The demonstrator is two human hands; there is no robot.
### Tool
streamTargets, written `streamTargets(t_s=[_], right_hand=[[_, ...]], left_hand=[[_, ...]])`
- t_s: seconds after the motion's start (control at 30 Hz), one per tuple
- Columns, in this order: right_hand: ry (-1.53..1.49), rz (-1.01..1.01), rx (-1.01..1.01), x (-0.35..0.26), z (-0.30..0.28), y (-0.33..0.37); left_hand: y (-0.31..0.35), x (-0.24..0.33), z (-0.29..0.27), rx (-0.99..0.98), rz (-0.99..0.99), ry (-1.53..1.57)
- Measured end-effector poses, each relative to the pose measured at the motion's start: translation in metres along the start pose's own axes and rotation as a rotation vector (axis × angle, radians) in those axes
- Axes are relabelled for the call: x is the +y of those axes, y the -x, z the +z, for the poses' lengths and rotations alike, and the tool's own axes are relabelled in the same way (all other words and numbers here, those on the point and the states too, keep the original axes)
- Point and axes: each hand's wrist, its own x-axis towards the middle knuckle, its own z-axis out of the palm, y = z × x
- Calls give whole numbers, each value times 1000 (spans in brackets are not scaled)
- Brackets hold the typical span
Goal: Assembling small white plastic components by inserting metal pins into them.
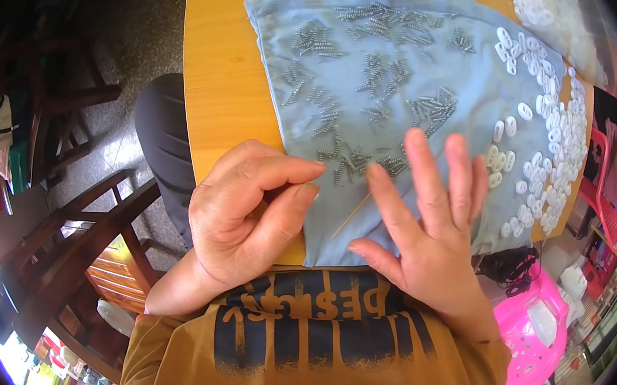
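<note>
Small metal coil springs [356, 160] lie in loose clusters on a light blue cloth [476, 75]. My left hand [248, 205] is just left of the nearest cluster, fingers curled, thumb and index tips close together. Whatever they may hold is too small to make out. My right hand [432, 219] is spread over the cloth, its index fingertip at the edge of that same cluster, with nothing visible in its grasp. A thin yellowish stick [351, 215] lies slanted between both hands. White oval plastic pieces with holes [536, 177] are scattered along the cloth's right side.
A yellow wooden table [222, 50] carries the cloth. At its far right corner is a clear plastic bag [556, 16] with more white pieces. A pink plastic chair [533, 333] stands at the right, dark wooden furniture [80, 252] at the left. Someone's dark-trousered knee [165, 134] is beside the table.
</note>
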Motion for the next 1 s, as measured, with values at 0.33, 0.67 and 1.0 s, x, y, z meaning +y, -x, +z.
streamTargets(t_s=[0.33, 0.67, 1.0], right_hand=[[-24, 86, 1, 1, -3, -8], [-97, -3, 195, -4, 7, -5], [-97, 20, 267, -9, 15, -16]], left_hand=[[1, 0, -1, 14, -1, -20], [2, 0, 0, 21, -15, 1], [2, -1, -1, 12, -19, 9]])
